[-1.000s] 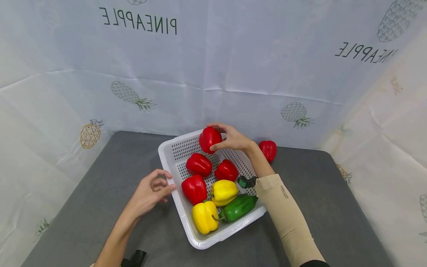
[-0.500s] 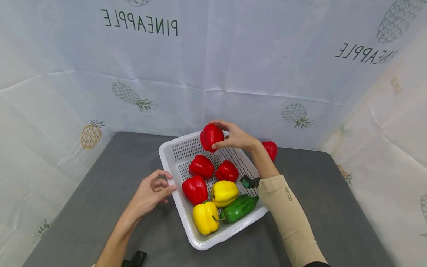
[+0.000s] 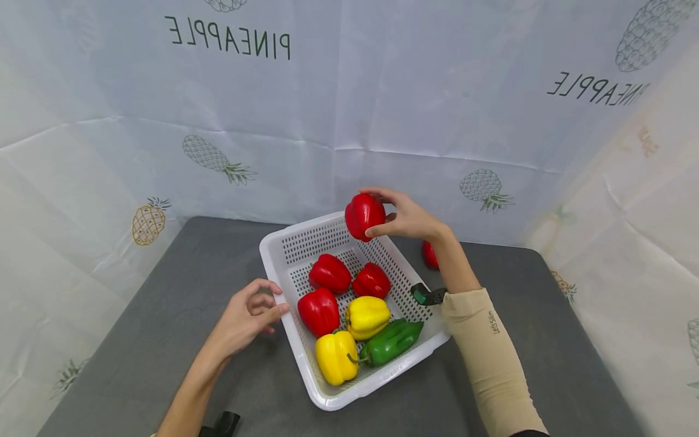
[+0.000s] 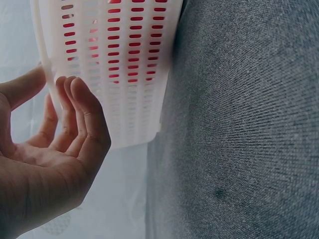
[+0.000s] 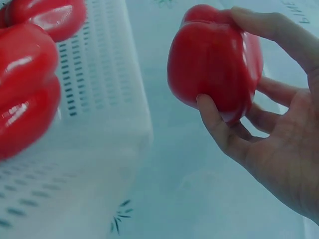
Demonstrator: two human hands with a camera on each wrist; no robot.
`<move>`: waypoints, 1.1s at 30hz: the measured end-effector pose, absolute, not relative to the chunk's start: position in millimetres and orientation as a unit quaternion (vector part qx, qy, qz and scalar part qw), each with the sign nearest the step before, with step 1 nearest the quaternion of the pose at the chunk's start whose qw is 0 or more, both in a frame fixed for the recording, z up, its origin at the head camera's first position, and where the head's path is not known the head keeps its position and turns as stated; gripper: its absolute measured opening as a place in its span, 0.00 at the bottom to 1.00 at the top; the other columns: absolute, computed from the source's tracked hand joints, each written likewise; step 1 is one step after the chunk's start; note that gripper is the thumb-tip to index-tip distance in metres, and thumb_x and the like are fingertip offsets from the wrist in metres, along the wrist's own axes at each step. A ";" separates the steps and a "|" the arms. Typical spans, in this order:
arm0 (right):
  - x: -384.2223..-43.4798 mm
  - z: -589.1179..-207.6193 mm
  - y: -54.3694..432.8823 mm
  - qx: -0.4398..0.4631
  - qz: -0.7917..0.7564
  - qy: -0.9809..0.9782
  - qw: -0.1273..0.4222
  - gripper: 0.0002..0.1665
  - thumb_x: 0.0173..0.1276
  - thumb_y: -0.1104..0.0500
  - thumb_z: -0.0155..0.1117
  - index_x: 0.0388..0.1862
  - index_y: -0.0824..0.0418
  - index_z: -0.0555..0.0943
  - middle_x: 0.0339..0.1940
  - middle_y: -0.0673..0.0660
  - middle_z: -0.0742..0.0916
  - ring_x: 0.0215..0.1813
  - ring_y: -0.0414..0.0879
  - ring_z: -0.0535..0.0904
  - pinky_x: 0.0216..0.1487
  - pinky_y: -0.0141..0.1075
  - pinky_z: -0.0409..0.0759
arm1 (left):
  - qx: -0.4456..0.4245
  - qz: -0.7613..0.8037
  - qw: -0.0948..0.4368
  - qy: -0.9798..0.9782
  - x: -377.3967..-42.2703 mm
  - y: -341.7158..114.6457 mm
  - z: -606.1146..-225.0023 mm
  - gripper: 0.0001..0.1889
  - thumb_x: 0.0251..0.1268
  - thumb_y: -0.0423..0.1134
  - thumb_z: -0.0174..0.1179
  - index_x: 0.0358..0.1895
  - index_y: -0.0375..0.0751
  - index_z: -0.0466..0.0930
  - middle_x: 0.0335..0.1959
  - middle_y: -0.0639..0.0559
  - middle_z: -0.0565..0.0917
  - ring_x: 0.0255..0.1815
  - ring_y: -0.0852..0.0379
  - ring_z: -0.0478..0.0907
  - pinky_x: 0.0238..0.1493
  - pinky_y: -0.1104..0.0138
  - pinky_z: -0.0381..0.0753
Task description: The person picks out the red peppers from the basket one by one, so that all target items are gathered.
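My right hand (image 3: 406,217) grips a red bell pepper (image 3: 364,216) above the far right corner of the white plastic basket (image 3: 297,349). In the right wrist view, fingers and thumb wrap the red bell pepper (image 5: 212,64), held up beside the basket wall (image 5: 107,89). My left hand (image 3: 248,312) holds the basket's left rim; the left wrist view has the thumb at the rim (image 4: 44,45) and the fingers curled by it. Inside the basket lie three red bell peppers (image 3: 318,311), two yellow bell peppers (image 3: 368,317) and a long green pepper (image 3: 390,342).
Another red bell pepper (image 3: 429,255) lies on the dark grey table (image 3: 546,340) behind my right forearm, partly hidden by it. A pale curtain printed with pineapples (image 3: 338,91) hangs at the table's far edge. Black wrist-camera mounts (image 3: 427,295) show at both wrists.
My right hand has moved right and slightly up with the red bell pepper, from over the basket's interior to its far right corner. The left hand stays at the rim.
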State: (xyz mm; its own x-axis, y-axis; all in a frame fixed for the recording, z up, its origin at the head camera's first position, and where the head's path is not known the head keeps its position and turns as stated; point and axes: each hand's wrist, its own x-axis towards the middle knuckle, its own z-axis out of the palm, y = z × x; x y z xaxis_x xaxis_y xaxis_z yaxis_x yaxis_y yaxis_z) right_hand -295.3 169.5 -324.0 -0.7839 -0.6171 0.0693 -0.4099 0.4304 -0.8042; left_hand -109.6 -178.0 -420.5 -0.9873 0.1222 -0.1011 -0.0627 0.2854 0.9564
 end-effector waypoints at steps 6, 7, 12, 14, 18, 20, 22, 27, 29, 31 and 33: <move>-289.6 -315.8 189.4 -0.300 -0.440 0.840 0.105 0.56 0.59 0.63 0.82 0.84 0.60 0.66 0.78 0.63 0.77 0.76 0.59 0.72 0.64 0.46 0.89 | 0.017 0.595 0.078 0.800 -109.6 -177.4 -420.3 0.24 0.71 0.39 0.72 0.63 0.36 0.73 0.41 0.39 0.90 0.38 0.45 0.90 0.38 0.64 0.91; -288.7 -315.0 193.0 -0.297 -0.440 0.841 0.103 0.56 0.59 0.63 0.82 0.85 0.60 0.66 0.79 0.62 0.76 0.76 0.59 0.71 0.64 0.45 0.89 | 0.017 0.595 0.078 0.800 -109.6 -177.4 -420.3 0.24 0.71 0.39 0.72 0.63 0.36 0.73 0.41 0.39 0.90 0.38 0.46 0.90 0.38 0.64 0.91; -286.2 -314.6 212.7 -0.277 -0.439 0.850 0.091 0.56 0.60 0.63 0.81 0.85 0.59 0.65 0.81 0.61 0.75 0.78 0.59 0.70 0.61 0.34 0.87 | 0.023 0.597 0.079 0.798 -109.7 -178.3 -420.2 0.24 0.72 0.38 0.72 0.63 0.35 0.73 0.41 0.38 0.90 0.37 0.46 0.89 0.38 0.64 0.91; -284.7 -314.8 220.7 -0.270 -0.443 0.851 0.087 0.56 0.60 0.63 0.81 0.86 0.59 0.64 0.81 0.61 0.75 0.78 0.59 0.70 0.58 0.31 0.87 | 0.024 0.596 0.079 0.799 -109.7 -178.6 -420.2 0.24 0.72 0.38 0.72 0.63 0.35 0.73 0.41 0.38 0.90 0.36 0.45 0.89 0.38 0.64 0.91; -279.1 -314.5 236.4 -0.255 -0.454 0.850 0.077 0.55 0.62 0.64 0.80 0.85 0.59 0.65 0.81 0.61 0.75 0.78 0.58 0.70 0.55 0.29 0.88 | 0.023 0.593 0.079 0.801 -109.8 -178.7 -420.0 0.24 0.72 0.39 0.72 0.63 0.35 0.73 0.41 0.39 0.89 0.36 0.45 0.89 0.38 0.64 0.91; -276.2 -314.9 244.6 -0.247 -0.459 0.850 0.072 0.54 0.62 0.64 0.79 0.85 0.59 0.65 0.80 0.60 0.75 0.77 0.56 0.71 0.55 0.29 0.88 | 0.022 0.593 0.079 0.801 -109.5 -178.6 -420.0 0.24 0.72 0.39 0.72 0.63 0.35 0.73 0.40 0.39 0.89 0.36 0.45 0.89 0.38 0.64 0.91; -273.5 -315.5 252.7 -0.242 -0.461 0.851 0.066 0.54 0.62 0.65 0.79 0.85 0.59 0.65 0.80 0.60 0.76 0.76 0.54 0.71 0.55 0.29 0.88 | 0.021 0.593 0.080 0.801 -109.3 -178.6 -420.0 0.24 0.72 0.39 0.72 0.63 0.35 0.73 0.40 0.39 0.89 0.36 0.45 0.88 0.38 0.64 0.91; -267.8 -316.9 271.8 -0.226 -0.455 0.860 0.049 0.54 0.62 0.65 0.78 0.85 0.59 0.65 0.80 0.59 0.76 0.75 0.51 0.71 0.56 0.25 0.86 | 0.016 0.596 0.083 0.798 -109.5 -178.3 -419.9 0.24 0.71 0.39 0.72 0.63 0.35 0.73 0.40 0.40 0.89 0.35 0.45 0.88 0.39 0.64 0.91; -265.8 -317.7 278.7 -0.219 -0.449 0.865 0.043 0.53 0.63 0.65 0.78 0.85 0.59 0.65 0.80 0.58 0.75 0.76 0.51 0.71 0.56 0.24 0.85 | 0.015 0.599 0.085 0.796 -109.7 -178.2 -419.9 0.24 0.71 0.39 0.72 0.63 0.35 0.73 0.40 0.40 0.89 0.35 0.45 0.88 0.39 0.64 0.91; -263.8 -319.0 285.5 -0.213 -0.445 0.869 0.039 0.53 0.63 0.65 0.79 0.85 0.59 0.65 0.80 0.58 0.75 0.76 0.51 0.70 0.56 0.24 0.85 | 0.015 0.600 0.086 0.795 -109.9 -178.2 -419.8 0.24 0.71 0.39 0.72 0.63 0.35 0.73 0.40 0.40 0.89 0.35 0.45 0.88 0.39 0.64 0.91; -261.3 -320.3 292.5 -0.206 -0.443 0.872 0.038 0.53 0.63 0.65 0.79 0.85 0.58 0.65 0.81 0.58 0.75 0.76 0.51 0.70 0.56 0.23 0.85 | 0.016 0.599 0.085 0.796 -110.0 -178.1 -419.9 0.24 0.71 0.39 0.72 0.63 0.35 0.73 0.40 0.40 0.89 0.35 0.45 0.88 0.38 0.64 0.91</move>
State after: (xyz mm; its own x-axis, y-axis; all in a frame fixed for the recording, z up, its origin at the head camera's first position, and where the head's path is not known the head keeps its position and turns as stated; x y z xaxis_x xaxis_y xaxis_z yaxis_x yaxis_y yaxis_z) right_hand -261.3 292.5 -320.3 -0.9126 -0.3921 0.1161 -0.3249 0.5228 -0.7881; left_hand -110.0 -178.1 -419.9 -0.9851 0.1276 -0.1152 -0.0755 0.2813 0.9567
